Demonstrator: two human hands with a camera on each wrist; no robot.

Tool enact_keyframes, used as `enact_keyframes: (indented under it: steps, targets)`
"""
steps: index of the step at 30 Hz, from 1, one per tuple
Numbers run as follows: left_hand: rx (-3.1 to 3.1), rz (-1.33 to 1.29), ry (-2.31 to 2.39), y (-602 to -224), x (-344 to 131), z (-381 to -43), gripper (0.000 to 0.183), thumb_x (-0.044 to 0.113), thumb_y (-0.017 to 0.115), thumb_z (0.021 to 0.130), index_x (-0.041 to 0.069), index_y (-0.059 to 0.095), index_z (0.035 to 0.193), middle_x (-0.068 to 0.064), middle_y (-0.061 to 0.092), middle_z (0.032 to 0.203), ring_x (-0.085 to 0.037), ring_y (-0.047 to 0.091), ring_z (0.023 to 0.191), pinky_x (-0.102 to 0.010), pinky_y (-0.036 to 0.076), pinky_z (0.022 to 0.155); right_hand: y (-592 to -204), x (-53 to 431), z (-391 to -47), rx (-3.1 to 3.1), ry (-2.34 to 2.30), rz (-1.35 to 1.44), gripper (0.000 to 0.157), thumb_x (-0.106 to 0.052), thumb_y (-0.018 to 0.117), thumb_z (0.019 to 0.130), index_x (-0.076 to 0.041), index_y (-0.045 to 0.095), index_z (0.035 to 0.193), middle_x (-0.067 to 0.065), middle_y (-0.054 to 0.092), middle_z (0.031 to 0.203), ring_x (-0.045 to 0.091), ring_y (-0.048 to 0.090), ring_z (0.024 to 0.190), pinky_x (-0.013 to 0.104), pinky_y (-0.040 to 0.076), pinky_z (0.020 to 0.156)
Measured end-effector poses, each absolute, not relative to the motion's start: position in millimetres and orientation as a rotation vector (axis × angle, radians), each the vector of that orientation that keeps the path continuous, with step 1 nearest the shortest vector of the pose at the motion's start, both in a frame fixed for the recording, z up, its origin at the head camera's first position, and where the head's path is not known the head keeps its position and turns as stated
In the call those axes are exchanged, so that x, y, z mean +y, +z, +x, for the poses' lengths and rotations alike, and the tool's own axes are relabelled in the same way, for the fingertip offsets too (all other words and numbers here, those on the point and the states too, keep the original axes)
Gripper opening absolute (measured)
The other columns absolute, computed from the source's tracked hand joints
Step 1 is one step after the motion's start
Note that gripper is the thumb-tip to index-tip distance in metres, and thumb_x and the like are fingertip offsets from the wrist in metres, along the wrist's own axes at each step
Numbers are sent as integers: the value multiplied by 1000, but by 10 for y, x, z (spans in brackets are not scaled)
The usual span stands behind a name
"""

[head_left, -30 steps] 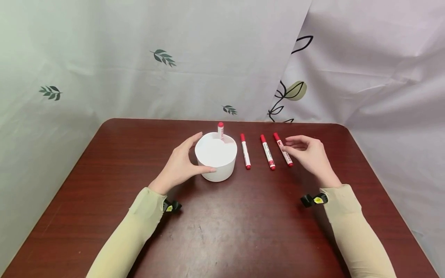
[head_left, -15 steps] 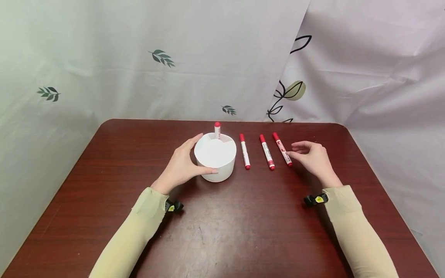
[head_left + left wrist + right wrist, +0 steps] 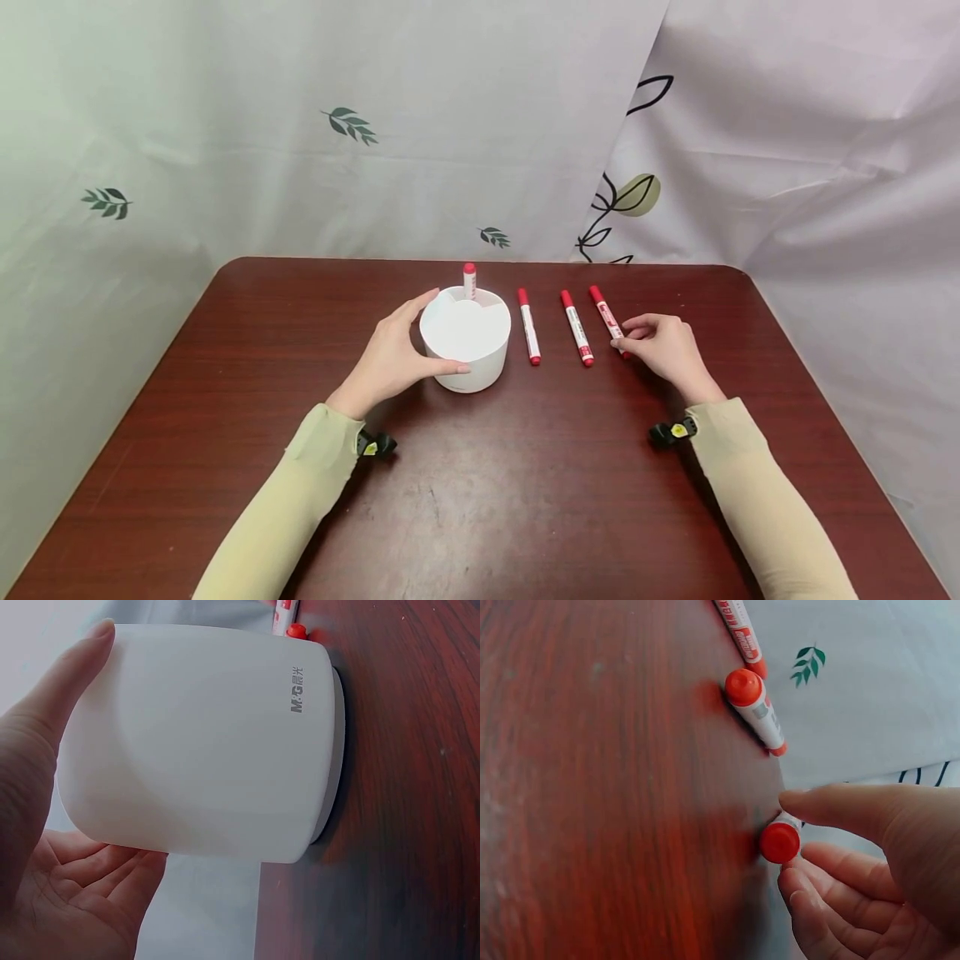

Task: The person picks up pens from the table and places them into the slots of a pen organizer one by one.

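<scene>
A white round pen holder point(image 3: 476, 367), marked M&G in the left wrist view, stands upright on the table. My left hand point(image 3: 390, 358) grips it from the left, thumb on the near side and fingers round the far side. One red-capped marker point(image 3: 470, 283) stands up in the back of the holder. At the right, my right hand point(image 3: 663, 350) pinches the rightmost lying marker point(image 3: 609, 318) near its lower end, thumb and fingers on opposite sides. That marker's red end point(image 3: 780, 842) shows between thumb and fingers in the right wrist view.
Two more red-and-white markers lie between the holder and my right hand: a left marker point(image 3: 529, 329) and a middle marker point(image 3: 577, 329). They rest on a dark red wooden table point(image 3: 480, 500). Behind it hangs a pale curtain point(image 3: 420, 183) with leaf prints.
My right hand moved slightly right, then came back left and down, its thumb now at the rightmost marker. The holder turned a little in my left hand, its standing marker shifting left.
</scene>
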State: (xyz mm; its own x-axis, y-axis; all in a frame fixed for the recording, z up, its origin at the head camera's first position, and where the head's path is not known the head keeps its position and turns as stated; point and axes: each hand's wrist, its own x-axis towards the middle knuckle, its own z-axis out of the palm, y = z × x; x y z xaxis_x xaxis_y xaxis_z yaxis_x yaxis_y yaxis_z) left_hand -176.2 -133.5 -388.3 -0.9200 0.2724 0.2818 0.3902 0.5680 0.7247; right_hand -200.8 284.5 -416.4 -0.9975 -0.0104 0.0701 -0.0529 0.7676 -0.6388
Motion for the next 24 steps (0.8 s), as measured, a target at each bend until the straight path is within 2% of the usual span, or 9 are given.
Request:
enact_keyframes:
  steps: [14, 24]
  targets:
    - [-2653, -559, -1312, -3868, -1334, -1760, 113, 47, 99, 60, 8, 45, 152, -4, 53, 147, -20, 49, 133, -45, 43, 108, -4169, 2800, -2016, -2917, 1032, 21, 31, -21, 85, 85, 0, 76, 106, 5, 71, 78, 20, 59, 70, 31, 45, 62]
    - [-2668, -551, -1297, -3879, -1342, -1776, 114, 51, 97, 60, 8, 45, 153, -2, 52, 148, -20, 48, 134, -47, 41, 109, -4135, 2816, -2019, -2876, 1028, 10, 27, -14, 78, 86, 1, 77, 108, 8, 74, 82, 13, 62, 66, 25, 45, 58]
